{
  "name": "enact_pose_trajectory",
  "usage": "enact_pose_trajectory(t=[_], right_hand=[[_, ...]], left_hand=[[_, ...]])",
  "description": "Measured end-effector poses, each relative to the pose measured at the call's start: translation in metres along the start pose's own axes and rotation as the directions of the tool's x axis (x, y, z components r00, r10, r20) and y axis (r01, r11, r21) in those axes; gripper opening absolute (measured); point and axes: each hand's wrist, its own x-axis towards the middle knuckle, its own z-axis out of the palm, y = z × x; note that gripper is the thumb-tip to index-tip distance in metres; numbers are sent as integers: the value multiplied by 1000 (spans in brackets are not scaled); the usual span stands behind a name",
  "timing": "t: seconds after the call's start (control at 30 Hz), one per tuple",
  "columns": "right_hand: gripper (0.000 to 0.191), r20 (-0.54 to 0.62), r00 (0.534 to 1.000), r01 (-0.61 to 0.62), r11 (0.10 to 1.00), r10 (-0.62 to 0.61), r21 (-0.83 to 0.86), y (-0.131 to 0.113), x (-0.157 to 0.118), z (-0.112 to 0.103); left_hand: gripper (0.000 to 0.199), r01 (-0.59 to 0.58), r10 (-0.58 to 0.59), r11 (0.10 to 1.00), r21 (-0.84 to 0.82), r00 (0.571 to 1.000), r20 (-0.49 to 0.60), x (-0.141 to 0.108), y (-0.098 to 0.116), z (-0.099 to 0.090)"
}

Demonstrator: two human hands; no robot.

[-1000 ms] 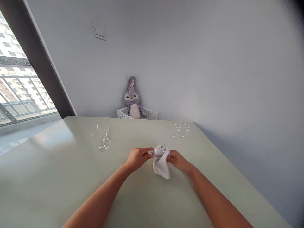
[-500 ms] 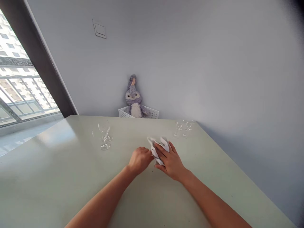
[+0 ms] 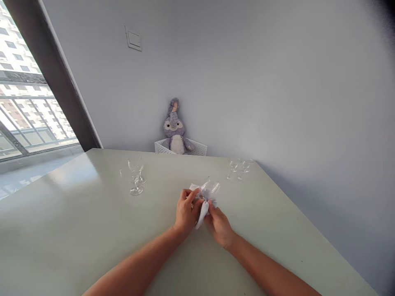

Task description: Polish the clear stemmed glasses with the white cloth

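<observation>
A clear stemmed glass (image 3: 211, 187) is tilted between my two hands over the middle of the table, its bowl pointing away from me. My left hand (image 3: 185, 211) is closed at the lower part of the glass, fingers near the base of the bowl. A white cloth (image 3: 202, 215) is bunched around the stem, which it mostly hides. Thumb and fingers of my right hand (image 3: 220, 225) pinch this cloth against the glass.
Two stemmed glasses stand on the left, the nearer glass (image 3: 136, 190) partly covering the other. Two more, including one glass (image 3: 243, 167), are near the table's far right corner. Behind the pale table (image 3: 92, 230), a purple plush toy (image 3: 174, 127) sits in a white basket (image 3: 199, 149).
My right hand has come off the bowl with the cloth and lowered to the stem, uncovering the bowl. My left hand has turned, its fingers now reaching up to the glass.
</observation>
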Motion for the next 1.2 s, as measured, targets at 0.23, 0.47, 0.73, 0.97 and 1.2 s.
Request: enact_pose_trajectory(t=[0.23, 0.47, 0.73, 0.97, 1.2], right_hand=[[38, -32, 991, 108, 908, -133, -404, -6, -10, -1], [29, 214, 921, 341, 409, -325, -846, -23, -13, -6], [29, 125, 929, 266, 396, -348, -879, -17, -2, -19], [42, 494, 865, 501, 238, -90, -832, -8, -17, -1], [28, 350, 815, 458, 144, -462, -877, -32, -18, -4]], left_hand=[[36, -239, 271, 949, -208, 951, 146, 2, 7, -7], [67, 172, -71, 903, -394, 964, 256, 8, 18, -22], [63, 271, -288, 585, -765, 951, 116, 28, 12, -32], [58, 78, -203, 634, -769, 977, -69, 32, 9, -41], [60, -50, -46, 818, -574, 987, -151, 27, 9, -40]])
